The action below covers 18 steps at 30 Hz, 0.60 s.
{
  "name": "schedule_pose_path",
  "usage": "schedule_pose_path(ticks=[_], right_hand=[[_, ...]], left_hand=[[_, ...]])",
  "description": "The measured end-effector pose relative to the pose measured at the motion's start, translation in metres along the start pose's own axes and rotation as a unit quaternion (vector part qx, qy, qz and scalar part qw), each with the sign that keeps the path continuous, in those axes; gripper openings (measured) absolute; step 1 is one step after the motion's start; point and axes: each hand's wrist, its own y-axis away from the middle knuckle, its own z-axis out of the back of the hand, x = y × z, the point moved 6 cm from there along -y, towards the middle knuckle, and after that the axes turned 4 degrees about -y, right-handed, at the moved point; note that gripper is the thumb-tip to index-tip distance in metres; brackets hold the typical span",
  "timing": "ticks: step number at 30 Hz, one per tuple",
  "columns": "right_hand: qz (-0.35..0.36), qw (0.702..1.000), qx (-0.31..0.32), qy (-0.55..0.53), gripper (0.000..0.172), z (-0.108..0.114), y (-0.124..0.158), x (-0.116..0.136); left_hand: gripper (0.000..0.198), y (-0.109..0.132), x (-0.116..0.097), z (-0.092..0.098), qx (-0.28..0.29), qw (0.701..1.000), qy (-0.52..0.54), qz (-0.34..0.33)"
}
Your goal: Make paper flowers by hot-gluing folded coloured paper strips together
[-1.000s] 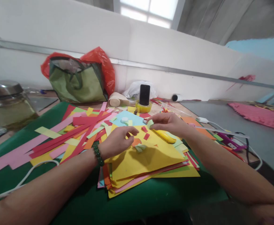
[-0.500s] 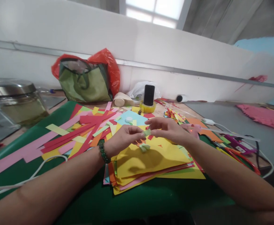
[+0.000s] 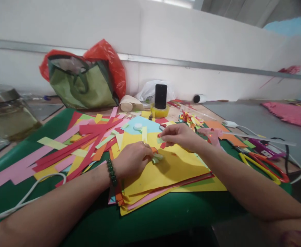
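Note:
My left hand [image 3: 135, 157], with a green bead bracelet on its wrist, is low over the stack of yellow paper sheets [image 3: 166, 178]. Its fingers are closed at the edge of a small folded paper piece [image 3: 157, 158], pale green with a bit of orange. Farther back, my right hand [image 3: 178, 135] pinches a small light green paper strip [image 3: 159, 140] between thumb and fingertips. A red paper scrap [image 3: 163, 145] lies just under those fingertips. Beyond my left hand, a pale yellow-green strip [image 3: 144, 134] and a white round cap [image 3: 137, 126] rest on the papers.
Coloured paper strips [image 3: 70, 151] spread over the green cloth on the left. A pink glue gun [image 3: 212, 135], scissors [image 3: 264, 168] and a purple box [image 3: 265, 149] lie right. Behind are a phone [image 3: 160, 96] on a tape roll [image 3: 160, 112], a green bag [image 3: 82, 84] and a glass jar [image 3: 8, 116].
My hands have parted. The left came down to the folded paper piece on the yellow sheets; the right keeps the light green strip, formerly between both hands. The camera view has tilted down.

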Motion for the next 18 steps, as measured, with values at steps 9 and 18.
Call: schedule_pose_path(ticks=[9, 18], right_hand=[[-0.051, 0.995, 0.051, 0.069, 0.007, -0.022, -0.001, -0.020], [-0.075, 0.991, 0.075, 0.083, 0.011, -0.022, -0.001, -0.023]], left_hand=[[0.026, -0.002, -0.003, -0.002, 0.059, 0.998, -0.034, 0.008], [0.025, -0.003, -0.005, 0.000, 0.084, 0.995, -0.047, 0.020]])
